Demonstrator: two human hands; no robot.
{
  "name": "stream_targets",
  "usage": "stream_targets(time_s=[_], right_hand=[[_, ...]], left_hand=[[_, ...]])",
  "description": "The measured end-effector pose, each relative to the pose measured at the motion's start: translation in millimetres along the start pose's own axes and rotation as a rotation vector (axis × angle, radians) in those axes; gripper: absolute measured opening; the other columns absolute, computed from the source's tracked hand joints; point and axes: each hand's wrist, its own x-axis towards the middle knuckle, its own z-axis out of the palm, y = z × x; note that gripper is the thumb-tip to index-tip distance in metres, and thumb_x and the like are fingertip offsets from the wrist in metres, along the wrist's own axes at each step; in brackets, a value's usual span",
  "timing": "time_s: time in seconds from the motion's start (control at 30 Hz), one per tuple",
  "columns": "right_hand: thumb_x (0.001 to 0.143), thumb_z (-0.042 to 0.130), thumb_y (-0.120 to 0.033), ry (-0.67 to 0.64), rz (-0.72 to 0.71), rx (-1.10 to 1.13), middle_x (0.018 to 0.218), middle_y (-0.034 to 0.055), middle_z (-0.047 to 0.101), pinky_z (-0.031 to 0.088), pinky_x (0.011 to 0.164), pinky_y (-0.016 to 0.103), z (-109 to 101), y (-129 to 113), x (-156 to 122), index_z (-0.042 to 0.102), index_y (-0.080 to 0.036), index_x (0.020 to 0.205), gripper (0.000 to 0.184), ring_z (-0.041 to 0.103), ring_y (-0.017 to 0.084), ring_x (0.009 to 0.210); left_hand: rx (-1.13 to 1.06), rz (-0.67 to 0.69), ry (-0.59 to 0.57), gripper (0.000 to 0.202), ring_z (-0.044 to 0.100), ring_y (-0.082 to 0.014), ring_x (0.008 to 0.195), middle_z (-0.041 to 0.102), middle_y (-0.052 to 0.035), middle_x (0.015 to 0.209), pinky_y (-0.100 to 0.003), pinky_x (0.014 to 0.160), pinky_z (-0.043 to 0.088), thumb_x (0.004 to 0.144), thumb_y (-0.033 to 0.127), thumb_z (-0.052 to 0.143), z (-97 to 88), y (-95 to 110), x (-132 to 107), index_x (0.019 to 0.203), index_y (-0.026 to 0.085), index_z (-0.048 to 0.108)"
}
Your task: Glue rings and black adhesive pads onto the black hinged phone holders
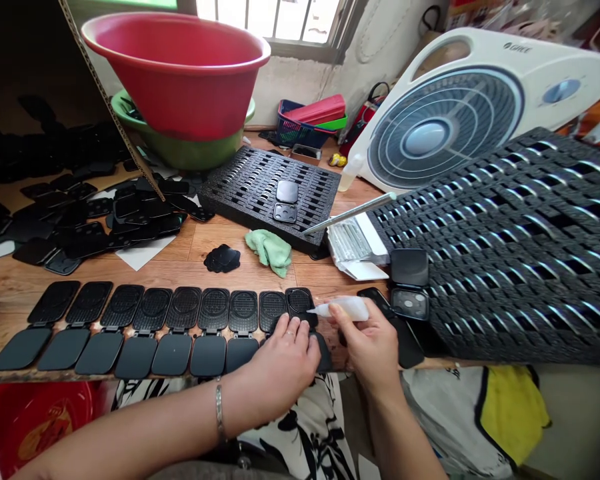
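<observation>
A row of black hinged square cases (173, 308) lies opened out along the table's front edge, their textured halves at the back and smooth halves in front. My left hand (285, 357) rests palm down over the right end of this row, fingers stretched out and touching the cases, partly hiding them. In my right hand (367, 343) is a small white squeeze bottle (351, 308), gripped between thumb and fingers. Its thin nozzle points left, at the textured half of the rightmost case (300, 303). I cannot tell whether the tip touches it.
Black foam racks (520, 267) stand at the right, another foam rack (250, 180) behind the row. A green cloth (270, 250), thin black pieces (222, 259) and a white box (355, 240) lie between. Farther back are a red basin (180, 73), a fan (445, 127) and heaped black parts (95, 220).
</observation>
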Motion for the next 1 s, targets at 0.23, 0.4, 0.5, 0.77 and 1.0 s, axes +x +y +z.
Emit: stream_targets(time_s=[0.23,0.4,0.5,0.77,1.0], right_hand=[[0.055,0.092,-0.035,0.031,0.343,0.593,0.081,0.0005,0.071,0.054,0.060,0.024,5.7,-15.8,1.4,0.070,-0.019,0.082,0.038,0.064,0.012,0.064],[0.069,0.084,-0.043,-0.136,0.208,0.274,0.083,0.0028,0.071,0.054,0.069,0.027,22.3,-13.3,-8.4,0.070,-0.018,0.091,0.036,0.064,0.015,0.071],[0.075,0.077,-0.047,-0.212,0.078,0.055,0.084,0.0052,0.072,0.052,0.071,0.030,28.3,-11.3,-12.3,0.069,-0.018,0.092,0.035,0.064,0.018,0.075],[0.084,0.068,-0.047,-0.314,-0.074,-0.231,0.083,0.0045,0.072,0.049,0.069,0.029,32.7,-13.0,-15.5,0.066,-0.020,0.093,0.029,0.064,0.019,0.073],[0.086,0.065,-0.042,-0.356,-0.259,-0.421,0.075,0.0007,0.071,0.045,0.064,0.025,58.8,-28.4,-7.0,0.067,-0.022,0.089,0.021,0.061,0.016,0.065]], left_hand=[[-0.065,-0.018,-0.016,0.047,0.044,-0.0353,0.137,0.049,-0.0221,0.146,-0.058,0.110,0.033,0.099,0.034,0.045,-24.4,-8.1,-20.9,0.137,0.006,0.048],[-0.081,-0.108,-0.103,0.055,0.047,-0.0350,0.134,0.053,-0.0212,0.142,-0.062,0.109,0.033,0.096,0.046,0.053,-31.1,-22.2,-49.0,0.135,0.008,0.053],[-0.080,-0.113,-0.100,0.055,0.048,-0.0339,0.134,0.053,-0.0202,0.143,-0.062,0.109,0.034,0.095,0.046,0.054,-26.0,-26.5,-55.6,0.134,0.008,0.054],[-0.070,-0.115,-0.067,0.047,0.053,-0.0325,0.130,0.057,-0.0189,0.139,-0.058,0.110,0.034,0.097,0.041,0.054,-18.1,-27.3,-54.2,0.131,0.009,0.058],[-0.074,-0.103,-0.067,0.048,0.054,-0.0341,0.127,0.061,-0.0216,0.132,-0.061,0.110,0.031,0.095,0.044,0.056,-21.1,-28.5,-51.3,0.124,0.007,0.061]])
